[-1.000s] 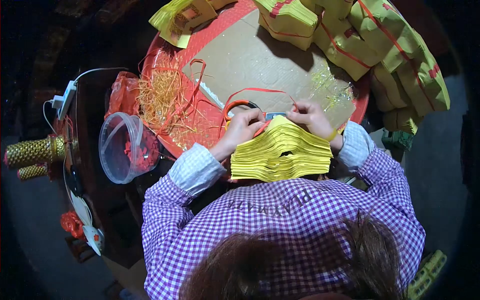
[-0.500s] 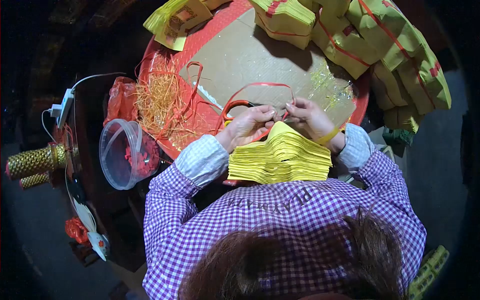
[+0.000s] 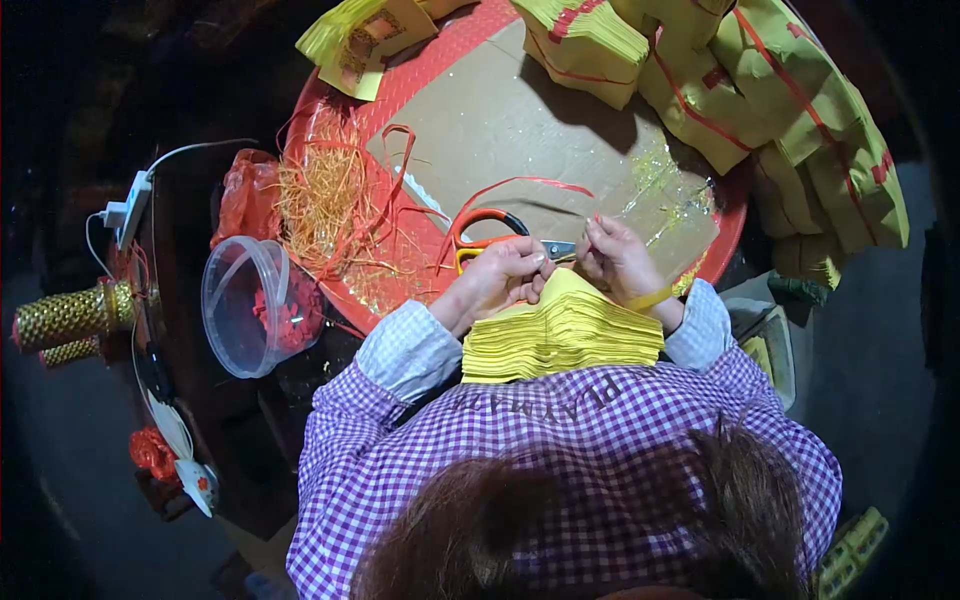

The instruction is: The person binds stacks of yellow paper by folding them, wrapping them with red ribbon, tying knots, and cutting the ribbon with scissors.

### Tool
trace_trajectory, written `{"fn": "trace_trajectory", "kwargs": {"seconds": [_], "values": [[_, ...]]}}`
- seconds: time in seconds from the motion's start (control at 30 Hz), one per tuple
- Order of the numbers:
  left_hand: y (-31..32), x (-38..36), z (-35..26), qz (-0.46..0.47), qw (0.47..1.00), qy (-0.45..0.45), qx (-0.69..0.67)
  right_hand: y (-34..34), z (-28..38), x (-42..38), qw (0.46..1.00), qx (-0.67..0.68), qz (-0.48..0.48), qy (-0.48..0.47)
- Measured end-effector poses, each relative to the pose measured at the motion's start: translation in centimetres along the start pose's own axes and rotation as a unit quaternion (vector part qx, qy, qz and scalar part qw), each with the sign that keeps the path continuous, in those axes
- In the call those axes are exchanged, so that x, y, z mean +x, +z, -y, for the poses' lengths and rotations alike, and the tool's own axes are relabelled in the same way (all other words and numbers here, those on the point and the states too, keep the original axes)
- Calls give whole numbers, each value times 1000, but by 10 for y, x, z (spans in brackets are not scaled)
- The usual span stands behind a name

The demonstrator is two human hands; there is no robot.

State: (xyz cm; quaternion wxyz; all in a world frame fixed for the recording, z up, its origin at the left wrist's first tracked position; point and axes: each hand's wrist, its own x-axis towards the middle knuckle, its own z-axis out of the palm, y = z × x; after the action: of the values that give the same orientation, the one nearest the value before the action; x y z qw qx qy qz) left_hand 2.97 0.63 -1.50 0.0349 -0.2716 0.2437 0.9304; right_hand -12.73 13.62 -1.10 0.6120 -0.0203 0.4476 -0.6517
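A thick stack of folded yellow paper (image 3: 560, 335) rests against my front, its middle raised in a peak. My left hand (image 3: 500, 275) is closed in a pinch by the top of the stack; what lies between its fingertips is hidden. Just across from it, my right hand (image 3: 622, 262) pinches a thin red ribbon (image 3: 540, 182), which arcs back to the left over the scissors. Behind my left hand lie the scissors (image 3: 487, 222), with orange and black handles and blades pointing right between my hands.
A round red table (image 3: 415, 255) holds a cardboard sheet (image 3: 480, 120) and shredded orange strands (image 3: 325, 190). Tied yellow paper bundles (image 3: 700, 95) pile up at back right. A clear plastic tub (image 3: 235, 310) with red pieces and a white power strip (image 3: 132, 208) are at left.
My hands have drawn slightly apart, the right one moving rightward with the ribbon. The ribbon loop now stretches further right, and more of the scissors shows.
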Motion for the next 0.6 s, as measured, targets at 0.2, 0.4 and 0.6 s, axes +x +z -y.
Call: {"fn": "trace_trajectory", "kwargs": {"seconds": [0.2, 0.4, 0.6], "values": [[-2, 2, 0, 26, 1000, -7, -1, 9, 17, -14, 943, -328, 51, 17], [-1, 1, 2, 26, 1000, 12, -1, 10, 6, -1, 972, -228, 59, 10], [10, -7, -10, -21, 955, 183, 233, 10, 6, 9, 983, -154, 74, 61]]}}
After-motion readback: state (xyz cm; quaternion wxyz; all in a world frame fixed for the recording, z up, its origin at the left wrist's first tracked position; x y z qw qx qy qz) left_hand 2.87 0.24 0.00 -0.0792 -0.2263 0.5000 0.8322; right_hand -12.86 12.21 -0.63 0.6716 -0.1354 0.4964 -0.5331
